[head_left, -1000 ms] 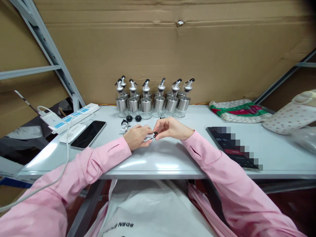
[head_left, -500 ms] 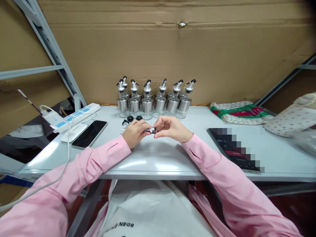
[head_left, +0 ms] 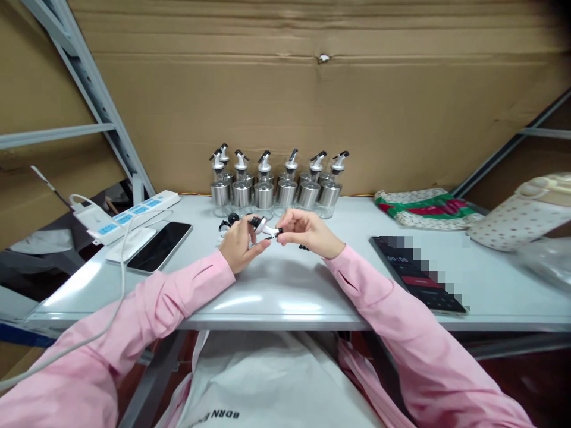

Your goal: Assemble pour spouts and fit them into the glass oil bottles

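My left hand [head_left: 241, 245] is closed on a silver and black pourer top [head_left: 263, 227], which lies tilted between thumb and fingers above the table. At the pourer's spout end, the fingertips of my right hand [head_left: 307, 233] pinch its small black lever [head_left: 279, 232]. Black round caps [head_left: 233, 218] and a white and black part lie just behind my left hand. Some small black pieces [head_left: 303, 247] rest on the table under my right hand. Behind both hands stand several glass and steel bottles [head_left: 264, 195] with pourer tops on.
On the left are a black-screened phone [head_left: 160, 246], a white power strip [head_left: 136, 215] and a cable. To the right lie a dark tablet [head_left: 413, 273], a green, red and white cloth [head_left: 428, 208] and a dotted white bottle [head_left: 508, 220]. Cardboard [head_left: 312, 107] rises behind the table.
The pourer top is now more exposed and tilted in my left hand, whose fingers have shifted back. Small black pieces now show under my right hand. The view has shifted slightly.
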Motion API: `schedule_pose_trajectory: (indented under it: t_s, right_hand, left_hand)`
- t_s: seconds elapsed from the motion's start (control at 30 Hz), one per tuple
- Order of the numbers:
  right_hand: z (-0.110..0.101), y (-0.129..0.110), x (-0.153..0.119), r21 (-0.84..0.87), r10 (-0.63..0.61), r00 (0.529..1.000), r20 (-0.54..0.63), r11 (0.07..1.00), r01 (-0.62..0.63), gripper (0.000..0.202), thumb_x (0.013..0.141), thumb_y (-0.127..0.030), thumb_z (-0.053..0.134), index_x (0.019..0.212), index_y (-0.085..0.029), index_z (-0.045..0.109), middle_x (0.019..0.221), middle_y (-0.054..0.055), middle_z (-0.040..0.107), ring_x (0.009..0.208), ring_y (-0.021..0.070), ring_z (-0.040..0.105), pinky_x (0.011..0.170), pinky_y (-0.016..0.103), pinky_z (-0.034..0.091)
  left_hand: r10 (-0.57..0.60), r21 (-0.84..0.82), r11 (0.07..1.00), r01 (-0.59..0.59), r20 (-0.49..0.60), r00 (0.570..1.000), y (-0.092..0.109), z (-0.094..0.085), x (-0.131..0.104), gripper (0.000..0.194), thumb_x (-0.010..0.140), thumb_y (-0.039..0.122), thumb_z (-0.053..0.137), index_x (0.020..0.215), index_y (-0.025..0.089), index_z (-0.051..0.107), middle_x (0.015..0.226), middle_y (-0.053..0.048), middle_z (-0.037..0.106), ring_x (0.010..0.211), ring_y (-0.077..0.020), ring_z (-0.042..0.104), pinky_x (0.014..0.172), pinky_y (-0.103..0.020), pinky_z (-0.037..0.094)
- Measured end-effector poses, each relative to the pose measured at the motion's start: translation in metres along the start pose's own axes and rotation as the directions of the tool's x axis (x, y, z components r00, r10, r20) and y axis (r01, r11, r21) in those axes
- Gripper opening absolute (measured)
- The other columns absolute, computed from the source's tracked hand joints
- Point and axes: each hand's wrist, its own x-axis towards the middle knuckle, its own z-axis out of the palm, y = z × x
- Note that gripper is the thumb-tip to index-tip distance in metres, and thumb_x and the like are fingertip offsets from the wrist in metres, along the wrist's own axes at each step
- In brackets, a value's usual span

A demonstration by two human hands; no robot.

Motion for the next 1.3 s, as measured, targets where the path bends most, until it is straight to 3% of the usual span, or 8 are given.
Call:
schedule_pose_trajectory:
  t_s: [0.53,0.77,0.83,0.9,1.0,1.07,1.2,1.3]
  right_hand:
    - [0.025,0.017,0.008,-0.213,-0.065,0.998,-0.023,0.975,0.059,0.034,0.07,-0.049,0.062,0.074,-0.017,0.053,0.061,-0.003,0.051,0.055,0.0093,0.05,0.057,0.025,0.041]
    - [0.017,0.013,0.012,-0.353,-0.154,0.988,0.033,0.923,0.155,0.045,0.084,-0.053,0.04,0.06,-0.016,0.05,0.055,-0.001,0.05,0.053,0.01,0.046,0.059,0.025,0.038]
    - [0.009,0.005,0.017,-0.43,-0.247,0.966,-0.081,0.883,0.19,0.045,0.087,-0.049,0.037,0.058,-0.017,0.049,0.056,0.0,0.051,0.058,0.0108,0.048,0.063,0.025,0.038]
    - [-0.009,-0.002,0.027,-0.49,-0.425,0.825,-0.372,0.845,0.215,0.034,0.086,-0.044,0.04,0.067,-0.018,0.051,0.067,0.0,0.053,0.068,0.0121,0.051,0.071,0.026,0.039]
    - [-0.061,-0.008,0.046,-0.5,-0.531,0.316,-0.786,0.847,0.178,0.027,0.082,-0.044,0.042,0.09,-0.019,0.049,0.088,0.003,0.056,0.083,0.0138,0.053,0.08,0.028,0.04]
    - [-0.104,-0.007,0.056,-0.417,-0.427,0.154,-0.891,0.904,0.097,0.034,0.082,-0.044,0.037,0.098,-0.017,0.048,0.103,0.007,0.055,0.095,0.0153,0.052,0.089,0.03,0.038]
    - [-0.169,0.004,0.066,-0.25,-0.245,0.269,-0.931,0.968,0.015,0.056,0.084,-0.053,0.02,0.086,-0.015,0.061,0.106,0.011,0.061,0.109,0.0209,0.05,0.1,0.038,0.029]
    - [-0.188,0.012,0.07,-0.123,-0.087,0.534,-0.841,0.992,-0.033,0.07,0.084,-0.061,0.014,0.068,-0.015,0.064,0.094,0.012,0.067,0.112,0.0226,0.049,0.106,0.04,0.02]
  left_hand:
    - [-0.06,-0.086,0.994,0.06,0.001,0.998,0.006,-0.001,-0.003,0.033,0.087,0.043,0.034,0.105,0.017,0.043,0.068,0.0,0.057,0.052,-0.0131,0.051,0.053,-0.024,0.04]
    - [-0.07,-0.097,0.992,0.087,0.164,0.984,0.01,0.0,-0.006,0.024,0.08,0.037,0.046,0.097,0.02,0.046,0.062,0.003,0.056,0.049,-0.0113,0.051,0.052,-0.021,0.039]
    - [-0.08,-0.085,0.991,0.1,0.205,0.975,0.01,0.003,-0.009,0.019,0.079,0.038,0.046,0.087,0.02,0.047,0.057,0.004,0.051,0.048,-0.0115,0.049,0.052,-0.021,0.037]
    - [-0.075,-0.1,0.99,0.101,0.232,0.97,0.011,0.006,-0.012,0.02,0.08,0.04,0.045,0.084,0.02,0.046,0.055,0.005,0.049,0.049,-0.0121,0.048,0.053,-0.022,0.037]
    - [-0.03,-0.174,0.981,0.085,0.296,0.955,0.014,0.008,-0.016,0.024,0.081,0.042,0.042,0.091,0.02,0.044,0.06,0.003,0.052,0.055,-0.014,0.051,0.058,-0.024,0.038]
    - [-0.018,-0.231,0.968,0.101,0.335,0.942,0.015,0.008,-0.018,0.027,0.083,0.04,0.039,0.099,0.019,0.041,0.064,0.002,0.053,0.058,-0.0148,0.052,0.059,-0.025,0.039]
    - [-0.04,-0.246,0.96,0.132,0.348,0.937,0.019,0.006,-0.02,0.029,0.083,0.031,0.035,0.108,0.018,0.037,0.064,0.003,0.051,0.056,-0.0143,0.048,0.059,-0.026,0.036]
    - [-0.047,-0.239,0.961,0.14,0.355,0.934,0.021,0.004,-0.019,0.03,0.083,0.031,0.036,0.11,0.018,0.037,0.061,0.004,0.048,0.055,-0.0143,0.047,0.059,-0.026,0.035]
